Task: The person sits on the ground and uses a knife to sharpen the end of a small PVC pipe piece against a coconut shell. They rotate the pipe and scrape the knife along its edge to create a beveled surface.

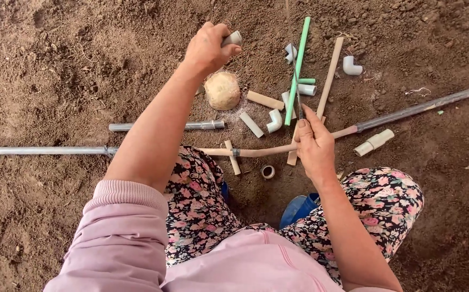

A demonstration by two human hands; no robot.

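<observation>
The ground (pixel 56 70) is loose brown earth, matt, crumbly and rough, and the round stone (pixel 222 90) on it looks pale, dull and gritty. The long pipes (pixel 415 110) are grey metal with a faint dusty sheen, while the green tube (pixel 298 67), the white elbow fittings (pixel 351 66) and the beige pipe pieces (pixel 264 100) are smooth matt plastic, soiled with dust. The sleeve (pixel 121 232) is soft pink knit cloth, ribbed at the cuff, and the trousers (pixel 386 203) are thin flower-printed fabric.

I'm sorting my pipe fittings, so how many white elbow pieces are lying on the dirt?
3. One white elbow lies at upper right, one sits left of the green pipe below the stone, and one rests near the pipe's top. Others may be hidden.
</observation>
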